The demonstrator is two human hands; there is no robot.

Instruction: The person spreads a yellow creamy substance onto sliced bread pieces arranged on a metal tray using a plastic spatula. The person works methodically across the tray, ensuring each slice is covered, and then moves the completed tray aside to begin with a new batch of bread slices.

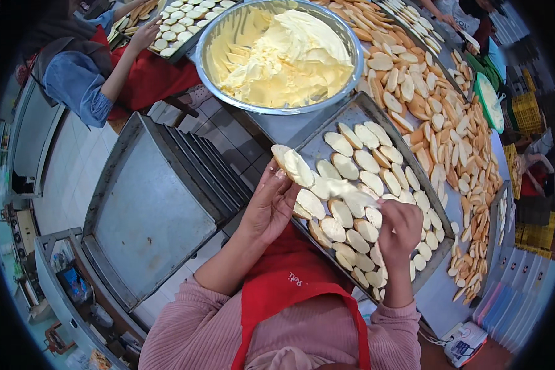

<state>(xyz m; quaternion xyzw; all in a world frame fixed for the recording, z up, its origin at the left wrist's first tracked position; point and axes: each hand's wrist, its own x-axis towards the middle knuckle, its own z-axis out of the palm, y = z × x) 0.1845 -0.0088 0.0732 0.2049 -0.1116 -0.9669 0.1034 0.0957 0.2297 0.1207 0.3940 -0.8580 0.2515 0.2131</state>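
Observation:
My left hand (270,208) holds up a slice of bread (294,166), tilted, with pale cream on its upper face. In my right hand (402,228) is a spreader (354,196) coated in cream; its blade is partly blurred and my fingers hide the handle. Both hands are over a dark metal tray (356,111) with rows of oval bread slices (367,161), their tops pale. Past the tray's far end, a large steel bowl (282,111) contains a mound of pale yellow cream (302,52).
Loose bread slices (407,86) are heaped on the table to the right. Stacked metal trays (148,203) stand at left. Beyond them works a person in a red apron (145,80), beside another filled tray (182,28). Other people are at far right, near yellow crates (527,111).

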